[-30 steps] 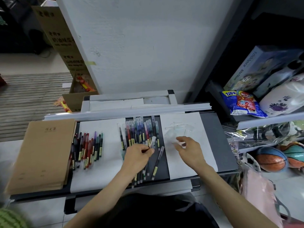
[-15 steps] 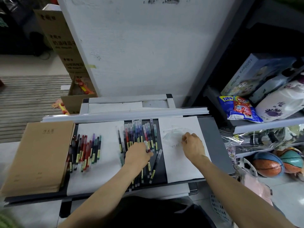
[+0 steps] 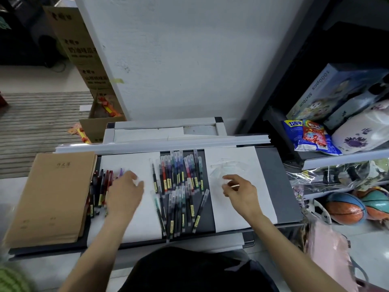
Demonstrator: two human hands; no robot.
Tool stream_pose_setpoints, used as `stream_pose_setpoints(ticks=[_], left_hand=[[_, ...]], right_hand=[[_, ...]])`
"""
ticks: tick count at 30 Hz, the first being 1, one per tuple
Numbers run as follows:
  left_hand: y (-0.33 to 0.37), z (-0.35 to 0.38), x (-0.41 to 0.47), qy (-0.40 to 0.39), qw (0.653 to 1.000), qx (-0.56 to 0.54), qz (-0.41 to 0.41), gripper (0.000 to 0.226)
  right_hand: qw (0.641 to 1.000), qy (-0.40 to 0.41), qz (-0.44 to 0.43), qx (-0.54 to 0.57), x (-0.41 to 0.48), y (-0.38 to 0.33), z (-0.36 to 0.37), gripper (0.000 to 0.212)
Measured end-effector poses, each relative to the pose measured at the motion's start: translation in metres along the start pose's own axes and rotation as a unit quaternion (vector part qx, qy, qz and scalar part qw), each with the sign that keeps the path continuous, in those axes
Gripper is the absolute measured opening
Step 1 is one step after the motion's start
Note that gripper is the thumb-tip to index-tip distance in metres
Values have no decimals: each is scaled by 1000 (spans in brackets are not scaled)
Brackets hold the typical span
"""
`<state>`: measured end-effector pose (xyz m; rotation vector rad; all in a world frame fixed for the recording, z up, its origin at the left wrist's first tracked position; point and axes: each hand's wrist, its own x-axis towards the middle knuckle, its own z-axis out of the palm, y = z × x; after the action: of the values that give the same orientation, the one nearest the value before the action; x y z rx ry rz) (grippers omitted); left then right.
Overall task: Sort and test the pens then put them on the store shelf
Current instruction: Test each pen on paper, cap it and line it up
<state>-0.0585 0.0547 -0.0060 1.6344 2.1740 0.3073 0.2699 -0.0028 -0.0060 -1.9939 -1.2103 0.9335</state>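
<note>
Left hand: we see it over the right side of the red pens; it is blurred, so we cannot tell if it grips anything.
Right hand: fingers loosely curled above the right sheet, near a clear wrapper; grip unclear to us.
Red pens: a tight pile towards the tabletop's left edge, beside the notebooks.
Mixed pens: two rows mid-tabletop between our hands, with clear caps and yellow labels.

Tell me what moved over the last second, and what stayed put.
The left hand moved left, from the middle row of clear-capped coloured pens to the red and dark pen pile on the left white sheet; whether it carries a pen is blurred. The right hand stayed over the clear plastic wrapper.
</note>
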Motion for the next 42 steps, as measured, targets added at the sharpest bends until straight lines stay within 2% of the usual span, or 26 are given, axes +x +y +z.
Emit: stream_pose_setpoints(ticks=[2,5,7,13,18,20,23,25,29,33,37,42], left_hand=[[-20,-7,14,19,999,45,-23,23],[-34,-7,23,-18,993,111,-30,33],[-33,-6,24,-25,990,135,-18,32],[-26,-10,24,-22,985,173,-6,23],[-35,-8,26,-21,984,176,-4,21],[-36,-8,23,-9,985,171,5,25],[-26,-14,10,23,992,120,37,29],[-10,-21,-2,13,996,63,68,26],[28,-30,-38,-99,980,-118,122,21],[49,-30,-74,-245,910,-322,89,34],[71,-45,-103,-286,875,-379,90,33],[79,-55,-114,-291,864,-406,69,32]], right_hand=[[996,-19,24,80,-9,-10,6,19],[980,-62,47,185,-21,-24,15,24],[970,-80,52,225,-28,-34,19,26],[964,-98,49,244,-42,-53,17,26],[953,-96,49,285,-53,-59,16,7],[943,-108,54,311,-54,-61,16,18],[921,-118,71,365,-53,-63,17,18],[898,-117,93,415,-51,-65,17,22],[872,-119,116,460,-53,-74,19,22],[851,-99,116,502,-55,-80,19,26],[824,-118,117,542,-61,-93,12,27],[850,-150,81,499,-69,-100,9,25]])
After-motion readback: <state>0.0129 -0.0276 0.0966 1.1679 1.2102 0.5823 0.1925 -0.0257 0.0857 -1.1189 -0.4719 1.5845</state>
